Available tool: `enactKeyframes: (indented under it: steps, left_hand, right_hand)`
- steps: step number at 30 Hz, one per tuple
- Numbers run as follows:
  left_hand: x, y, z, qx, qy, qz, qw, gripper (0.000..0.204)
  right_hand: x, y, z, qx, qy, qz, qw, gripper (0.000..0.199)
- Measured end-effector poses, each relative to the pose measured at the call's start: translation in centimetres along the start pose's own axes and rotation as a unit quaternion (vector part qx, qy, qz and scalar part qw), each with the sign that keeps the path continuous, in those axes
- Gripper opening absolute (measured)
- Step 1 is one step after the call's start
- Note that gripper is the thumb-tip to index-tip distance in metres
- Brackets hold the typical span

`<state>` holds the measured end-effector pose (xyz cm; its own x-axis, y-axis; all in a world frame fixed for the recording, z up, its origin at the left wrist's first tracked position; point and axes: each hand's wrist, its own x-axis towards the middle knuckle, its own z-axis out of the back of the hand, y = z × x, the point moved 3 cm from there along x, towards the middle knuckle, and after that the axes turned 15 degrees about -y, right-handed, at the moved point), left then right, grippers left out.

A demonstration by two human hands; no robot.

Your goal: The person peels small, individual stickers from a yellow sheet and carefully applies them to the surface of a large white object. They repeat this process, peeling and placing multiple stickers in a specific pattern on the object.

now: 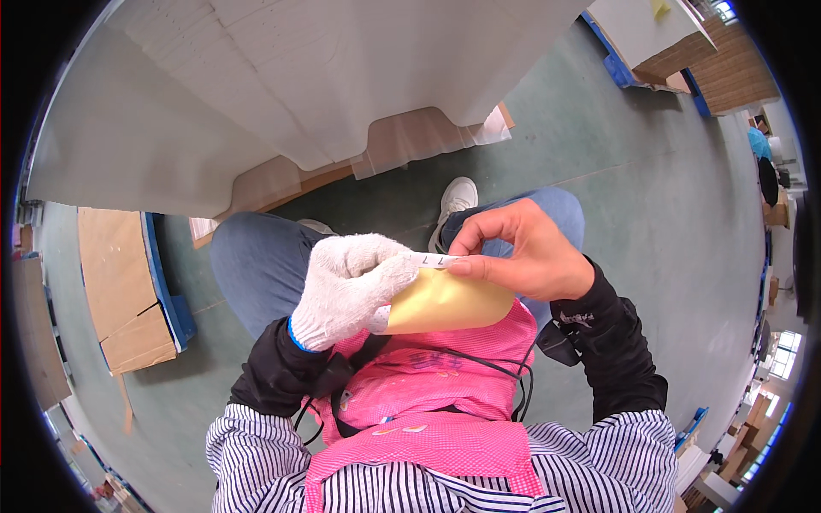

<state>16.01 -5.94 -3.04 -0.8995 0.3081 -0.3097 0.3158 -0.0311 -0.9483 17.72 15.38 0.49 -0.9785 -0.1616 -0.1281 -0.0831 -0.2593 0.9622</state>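
Note:
My left hand (pixel 346 291), in a white knit glove, is closed on the left end of a yellow label sheet (pixel 453 301). The sheet curves over in front of my pink apron. Along its upper edge runs a narrow white label strip (pixel 434 261) with dark print. My bare right hand (pixel 526 256) pinches the right end of this strip between thumb and fingertips. Whether the strip is still stuck to the sheet there, I cannot tell. Glove and fingers hide both ends of the strip.
A large pale wrapped stack (pixel 291 94) stands right before my knees, on a wooden base. Cardboard on a blue pallet (pixel 167 291) lies at left. Another board stack (pixel 654 38) stands far right on blue supports. Black cables (pixel 526 385) hang at my waist.

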Motion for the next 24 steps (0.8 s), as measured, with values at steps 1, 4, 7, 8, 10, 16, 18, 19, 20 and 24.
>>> enactKeyframes:
  steps: [1, 4, 7, 8, 10, 16, 18, 19, 20, 24]
  left_hand:
    - [-0.1, -0.1, 0.0, -0.005, 0.005, 0.001, 1.0, 0.016]
    - [-0.2, -0.5, -0.3, 0.021, 0.0, -0.047, 0.999, 0.015]
    - [-0.2, -1.0, -1.3, 0.081, -0.021, -0.087, 0.993, 0.014]
    - [-0.2, -1.1, -1.4, 0.122, -0.02, -0.128, 0.984, 0.014]
    - [-0.2, -1.4, -1.4, 0.124, -0.026, -0.086, 0.988, 0.015]
    - [-0.1, -1.1, -0.6, 0.119, -0.037, -0.101, 0.987, 0.013]
    - [-0.2, -1.3, -0.6, 0.121, -0.027, -0.065, 0.99, 0.012]
    - [-0.2, -1.2, -0.6, 0.104, -0.027, -0.063, 0.992, 0.012]
    - [-0.2, -0.9, -0.6, 0.086, -0.027, -0.06, 0.994, 0.012]
    - [-0.2, -0.6, -0.2, 0.092, -0.016, -0.098, 0.991, 0.011]
  right_hand:
    - [0.0, 0.0, 0.0, 0.002, 0.005, 0.006, 1.0, 0.019]
    - [0.0, 0.3, 0.0, 0.002, 0.011, -0.018, 1.0, 0.017]
    - [-0.4, 1.2, -0.8, -0.058, -0.03, 0.012, 0.998, 0.017]
    - [-0.5, 1.3, -0.9, -0.07, -0.041, 0.033, 0.996, 0.017]
    - [-0.8, 1.6, -0.9, -0.098, -0.066, 0.071, 0.991, 0.017]
    - [-0.5, 0.4, -0.1, 0.029, -0.009, -0.032, 0.999, 0.017]
    - [-0.6, 0.0, -0.2, 0.051, -0.017, -0.057, 0.997, 0.018]
    - [-0.7, -0.2, -0.3, 0.062, -0.021, -0.07, 0.995, 0.018]
    - [-0.7, -0.4, -0.3, 0.067, -0.016, -0.075, 0.995, 0.018]
    - [-0.8, -0.6, -0.7, 0.102, -0.005, -0.091, 0.991, 0.019]
